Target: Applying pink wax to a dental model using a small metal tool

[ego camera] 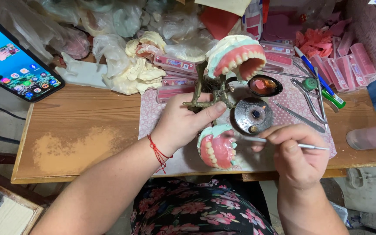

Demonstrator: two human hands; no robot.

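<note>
Glossy pink wax dentures point(217, 149) — tarnished metal articulator point(205, 93) — worn matt wooden table point(79, 139).

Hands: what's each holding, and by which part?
Left hand grips the metal denture frame at its crossbar. Right hand pinches a thin metal tool mid-shaft.

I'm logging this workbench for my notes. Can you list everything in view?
Denture models on metal hinge frame: two, pink gums, pale teeth, centre.
Thin metal tool: one, silver, tip at lower denture.
Round metal burner: one, grey, mat centre.
Spoon of wax: one, dark, behind burner.
Plaster casts: several, cream, back.
Flat boxes: several, pink, back.
Phone: one, black, far left.
Table: one, wooden.
Left hand: grips frame.
Right hand: holds tool.
</note>
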